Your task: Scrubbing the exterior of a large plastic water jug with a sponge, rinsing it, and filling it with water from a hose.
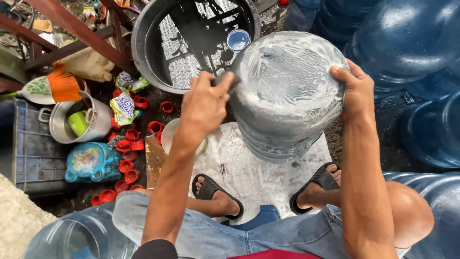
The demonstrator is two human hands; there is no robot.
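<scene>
One large water jug (287, 96), soapy, at centre, standing on a pale board (254, 172). One left hand (206, 108), at its 9 o'clock, fingers curled shut around a dark scrubber (225, 81) pressed to the jug. One right hand (357, 91), at 3 o'clock, fingers spread flat on the jug's edge. One black basin (148, 43) of water at 11 o'clock, one small blue cap (238, 39) floating inside. Red caps (125, 158), a dozen or more, scattered at 9 o'clock. One metal pot (60, 124) beside them.
</scene>
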